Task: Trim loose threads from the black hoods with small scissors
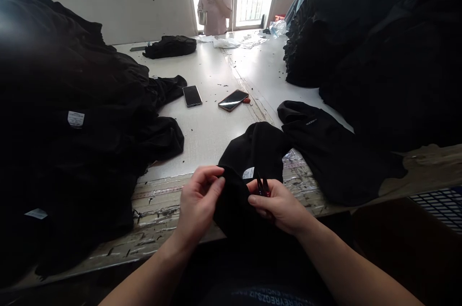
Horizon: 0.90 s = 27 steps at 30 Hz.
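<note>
The black garment (265, 145) is held at the near table edge, its long axis running away from the body, its near part clamped between left hand (202, 195) thumb and fingers; by the right hand (276, 202), closed fingers around snips (264, 185), blades pointing away, it's being steadied.

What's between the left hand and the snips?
In the head view, a black garment fills that stretch, a white label showing close to the blades. The left hand pinches the cloth; the right hand holds the snips.
</note>
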Each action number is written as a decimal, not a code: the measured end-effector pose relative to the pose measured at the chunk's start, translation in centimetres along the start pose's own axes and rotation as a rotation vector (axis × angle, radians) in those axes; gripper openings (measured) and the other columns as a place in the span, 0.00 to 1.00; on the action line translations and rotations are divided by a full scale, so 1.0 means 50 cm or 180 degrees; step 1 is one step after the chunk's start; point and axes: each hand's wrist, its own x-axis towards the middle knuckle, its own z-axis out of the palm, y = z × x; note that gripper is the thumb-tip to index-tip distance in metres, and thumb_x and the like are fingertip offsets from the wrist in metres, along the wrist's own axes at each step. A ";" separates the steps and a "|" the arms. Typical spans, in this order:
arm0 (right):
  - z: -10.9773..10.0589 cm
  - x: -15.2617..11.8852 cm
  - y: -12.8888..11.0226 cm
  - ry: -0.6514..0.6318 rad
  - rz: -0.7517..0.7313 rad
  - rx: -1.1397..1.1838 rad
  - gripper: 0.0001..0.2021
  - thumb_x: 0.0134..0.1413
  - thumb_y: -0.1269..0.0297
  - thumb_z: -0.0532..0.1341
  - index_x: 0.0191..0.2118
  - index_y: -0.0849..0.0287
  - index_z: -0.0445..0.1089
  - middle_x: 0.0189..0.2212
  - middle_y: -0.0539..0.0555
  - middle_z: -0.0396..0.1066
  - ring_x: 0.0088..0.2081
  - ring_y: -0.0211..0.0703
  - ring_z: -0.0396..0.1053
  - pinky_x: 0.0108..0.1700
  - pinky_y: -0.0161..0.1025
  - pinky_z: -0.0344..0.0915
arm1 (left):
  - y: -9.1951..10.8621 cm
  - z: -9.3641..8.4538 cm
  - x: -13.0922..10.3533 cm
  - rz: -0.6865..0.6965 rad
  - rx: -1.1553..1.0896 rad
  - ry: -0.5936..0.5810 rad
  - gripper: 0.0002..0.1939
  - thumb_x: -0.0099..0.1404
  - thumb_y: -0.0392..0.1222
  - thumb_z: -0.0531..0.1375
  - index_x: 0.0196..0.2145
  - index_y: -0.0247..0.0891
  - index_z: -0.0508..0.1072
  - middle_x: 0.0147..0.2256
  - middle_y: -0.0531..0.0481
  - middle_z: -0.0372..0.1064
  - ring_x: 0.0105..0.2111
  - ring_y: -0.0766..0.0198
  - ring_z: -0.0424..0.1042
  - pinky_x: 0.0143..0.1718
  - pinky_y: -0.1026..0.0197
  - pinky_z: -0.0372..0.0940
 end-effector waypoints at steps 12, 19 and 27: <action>-0.001 -0.003 -0.005 -0.0056 -0.0074 -0.0180 0.13 0.46 0.58 0.65 0.34 0.63 0.69 0.13 0.41 0.55 0.15 0.27 0.49 0.17 0.29 0.44 | -0.038 0.043 -0.012 0.0679 0.0630 -0.0400 0.06 0.62 0.39 0.61 0.28 0.36 0.75 0.28 0.50 0.71 0.29 0.66 0.70 0.32 0.65 0.64; -0.017 0.002 0.006 -0.0200 0.0087 0.0106 0.14 0.44 0.58 0.67 0.34 0.64 0.71 0.13 0.42 0.57 0.14 0.26 0.50 0.16 0.27 0.45 | -0.032 0.048 0.005 -0.0568 0.0014 -0.0510 0.16 0.64 0.49 0.58 0.25 0.35 0.71 0.17 0.54 0.66 0.19 0.70 0.65 0.23 0.68 0.60; -0.020 0.003 0.005 -0.0075 0.0105 0.0096 0.16 0.44 0.57 0.67 0.35 0.64 0.71 0.13 0.42 0.56 0.14 0.26 0.50 0.15 0.27 0.44 | -0.033 0.037 -0.008 -0.0108 0.0148 -0.0567 0.10 0.63 0.47 0.59 0.31 0.37 0.69 0.27 0.52 0.67 0.25 0.68 0.67 0.28 0.65 0.63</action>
